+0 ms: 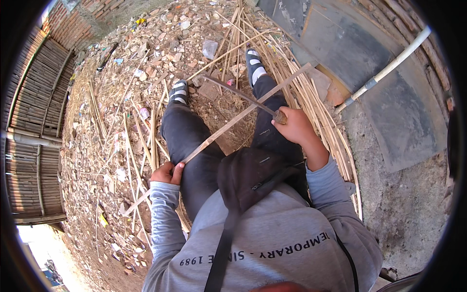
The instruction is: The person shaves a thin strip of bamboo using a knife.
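Pale strip: long, narrow and flat, fibrous-looking; the pale strip point(214, 138) slants across the lap, its far end up to the right.
Left hand: the left hand point(167, 173) is wrapped around the lower part of the pale strip, thumb along it, the near end poking out below.
Right hand: well apart from the left, the right hand point(296, 125) clasps a rough brown handle point(279, 117) just below the pale strip's upper half.
Blade: slim, straight, dark metal; the blade point(233, 91) crosses the pale strip; whether they touch, I cannot tell.
Trousers: smooth dark cloth; the trousers point(192, 131) lie under the pale strip.
Pouch: soft black fabric with a zip; the pouch point(253, 177) sits below the pale strip.
Loose slats: thin, straw-coloured, heaped lengthwise; the loose slats point(323, 129) lie right of the pale strip.
Rubble: jagged, dusty chips; the rubble point(121, 97) spreads left of and beyond the pale strip.
Sheets: flat, grey, scuffed; the sheets point(404, 97) stand farther right of the pale strip.
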Demonstrator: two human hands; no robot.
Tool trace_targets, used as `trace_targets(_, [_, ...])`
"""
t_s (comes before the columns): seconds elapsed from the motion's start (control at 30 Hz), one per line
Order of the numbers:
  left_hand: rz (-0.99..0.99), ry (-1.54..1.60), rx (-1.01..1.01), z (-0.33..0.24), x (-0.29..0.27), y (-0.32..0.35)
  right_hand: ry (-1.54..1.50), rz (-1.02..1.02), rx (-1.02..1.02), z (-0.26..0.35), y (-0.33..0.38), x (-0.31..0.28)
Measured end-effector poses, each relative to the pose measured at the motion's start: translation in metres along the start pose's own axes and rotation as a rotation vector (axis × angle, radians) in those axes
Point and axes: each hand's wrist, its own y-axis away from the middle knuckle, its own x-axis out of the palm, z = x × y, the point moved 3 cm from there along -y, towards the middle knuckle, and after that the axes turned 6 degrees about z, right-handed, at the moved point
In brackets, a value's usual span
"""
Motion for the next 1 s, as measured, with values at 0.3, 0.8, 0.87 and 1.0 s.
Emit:
trace_targets(0.3, [-0.018,-0.046,0.054,-0.004,-0.004,-0.001,-0.046,0.051,0.014,-0.006,0.008,0.014])
trace_targets(0.8, [-0.006,0.046,0.014,0.005,0.006,-0.002,-0.115,-0.05,0.027,-0.009,0.005,0.004])
trace_targets(0.87, [-0.001,0.053,0.006,0.002,0.004,-0.002,-0.122,-0.037,0.041,-0.014,0.008,0.008])
trace_targets(1.0, [-0.002,0.014,0.014,0.001,0.001,-0.002,-0.139,-0.019,-0.006,-0.021,0.012,0.017])
